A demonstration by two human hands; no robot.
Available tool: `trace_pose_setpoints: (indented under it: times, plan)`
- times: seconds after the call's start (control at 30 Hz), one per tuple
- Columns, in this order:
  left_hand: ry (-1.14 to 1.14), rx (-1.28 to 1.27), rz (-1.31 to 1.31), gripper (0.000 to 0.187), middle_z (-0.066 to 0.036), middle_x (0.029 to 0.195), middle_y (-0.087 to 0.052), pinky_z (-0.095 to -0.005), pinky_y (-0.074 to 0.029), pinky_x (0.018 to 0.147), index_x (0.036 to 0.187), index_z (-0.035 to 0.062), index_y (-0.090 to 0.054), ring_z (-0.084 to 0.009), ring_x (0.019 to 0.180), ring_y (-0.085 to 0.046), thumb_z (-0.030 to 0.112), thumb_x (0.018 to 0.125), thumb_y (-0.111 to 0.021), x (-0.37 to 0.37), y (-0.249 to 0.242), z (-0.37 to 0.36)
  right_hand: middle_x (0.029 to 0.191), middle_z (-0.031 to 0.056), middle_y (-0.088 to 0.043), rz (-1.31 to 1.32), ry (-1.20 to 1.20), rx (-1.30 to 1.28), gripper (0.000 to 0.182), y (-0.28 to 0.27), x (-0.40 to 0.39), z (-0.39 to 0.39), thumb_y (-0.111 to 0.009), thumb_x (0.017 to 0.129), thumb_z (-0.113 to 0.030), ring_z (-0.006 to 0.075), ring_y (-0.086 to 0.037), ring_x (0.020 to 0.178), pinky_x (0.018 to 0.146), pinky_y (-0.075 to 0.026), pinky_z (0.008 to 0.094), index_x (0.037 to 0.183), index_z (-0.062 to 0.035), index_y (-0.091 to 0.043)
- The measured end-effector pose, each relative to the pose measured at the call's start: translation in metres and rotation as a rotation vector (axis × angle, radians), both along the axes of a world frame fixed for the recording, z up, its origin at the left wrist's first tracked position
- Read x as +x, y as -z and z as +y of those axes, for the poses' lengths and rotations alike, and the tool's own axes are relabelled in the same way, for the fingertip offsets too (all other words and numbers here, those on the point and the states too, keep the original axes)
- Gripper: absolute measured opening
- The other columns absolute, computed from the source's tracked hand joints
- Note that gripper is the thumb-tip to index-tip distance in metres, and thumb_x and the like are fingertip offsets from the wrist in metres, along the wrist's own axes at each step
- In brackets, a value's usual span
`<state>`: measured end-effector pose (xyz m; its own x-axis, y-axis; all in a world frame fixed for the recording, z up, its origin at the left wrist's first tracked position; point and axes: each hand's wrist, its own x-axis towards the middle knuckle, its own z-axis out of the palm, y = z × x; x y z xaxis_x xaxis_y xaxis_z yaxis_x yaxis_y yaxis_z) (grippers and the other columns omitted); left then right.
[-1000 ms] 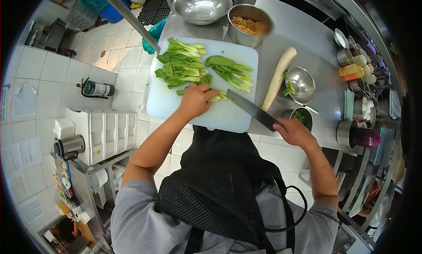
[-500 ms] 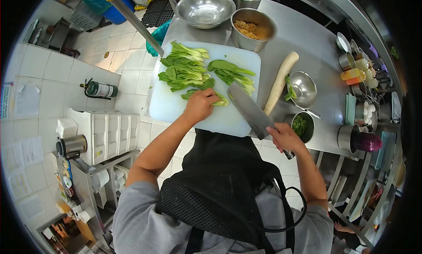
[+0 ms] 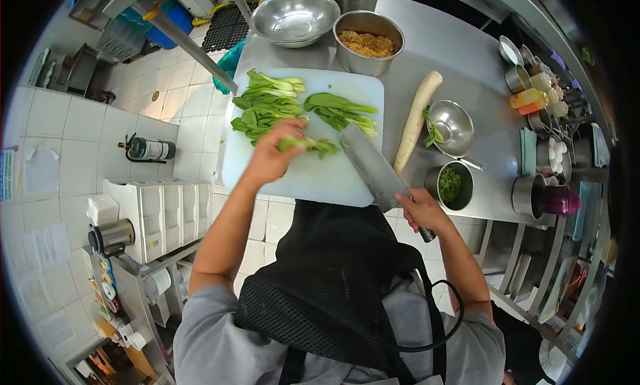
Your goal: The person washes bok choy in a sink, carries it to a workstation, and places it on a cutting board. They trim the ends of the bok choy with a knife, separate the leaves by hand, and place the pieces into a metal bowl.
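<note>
Steel counter (image 3: pixel 460 45) bearing one white board (image 3: pixel 300 178), two greens piles, one daikon (image 3: pixel 415 118). Left hand (image 3: pixel 270 155) now lifting, gripping stalk (image 3: pixel 308 144) at board centre; right hand (image 3: pixel 417 210) clenching cleaver (image 3: pixel 370 166), five o'clock.

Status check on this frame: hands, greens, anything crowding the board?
Left hand gripping bok choy piece over cutting board. Right hand gripping cleaver, blade over board. White radish lies beside the board, apart.

Steel counter (image 3: pixel 460 45): cutting board (image 3: pixel 313 178), daikon (image 3: pixel 417 118), bowls (image 3: pixel 297 15).
</note>
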<state>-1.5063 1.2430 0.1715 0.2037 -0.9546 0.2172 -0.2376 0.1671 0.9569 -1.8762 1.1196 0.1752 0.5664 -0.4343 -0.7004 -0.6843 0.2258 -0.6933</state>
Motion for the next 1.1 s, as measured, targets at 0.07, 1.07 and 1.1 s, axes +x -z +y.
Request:
trace_pose_setpoints:
  times: [0.07,1.07,1.1]
  plan:
    - [-0.052,-0.007,0.432,0.024,-0.014,0.132,-0.058,-0.04,-0.046,0.104,0.118,0.0046,-0.058,-0.0249,0.119,-0.058,0.003,0.094,-0.062,0.011,-0.04,0.002,0.054,0.0045,-0.05,-0.009,0.026,-0.007,0.042,0.004,-0.002,0.004,-0.055,0.103,-0.033,0.013,-0.05,0.038,0.035,-0.043,0.0313,0.077,-0.0004,-0.052]
    - [0.096,0.369,-0.126,0.019,-0.013,0.1,-0.066,-0.0354,-0.049,0.082,0.113,0.0055,-0.056,-0.0259,0.091,-0.063,0.009,0.096,-0.063,-0.058,0.015,-0.024,0.054,0.002,-0.05,-0.089,0.081,0.117,0.04,-0.005,0.002,0.014,-0.056,0.104,-0.033,0.01,-0.048,0.038,0.036,-0.043,0.0294,0.077,-0.0032,-0.052]
    - [0.095,0.372,-0.125,0.019,-0.013,0.1,-0.066,-0.0354,-0.049,0.082,0.113,0.0055,-0.056,-0.0259,0.091,-0.063,0.009,0.096,-0.063,-0.056,0.012,-0.023,0.054,0.002,-0.05,-0.088,0.079,0.12,0.04,-0.001,0.003,0.014,-0.056,0.104,-0.033,0.01,-0.048,0.038,0.036,-0.043,0.0294,0.077,-0.0032,-0.052]
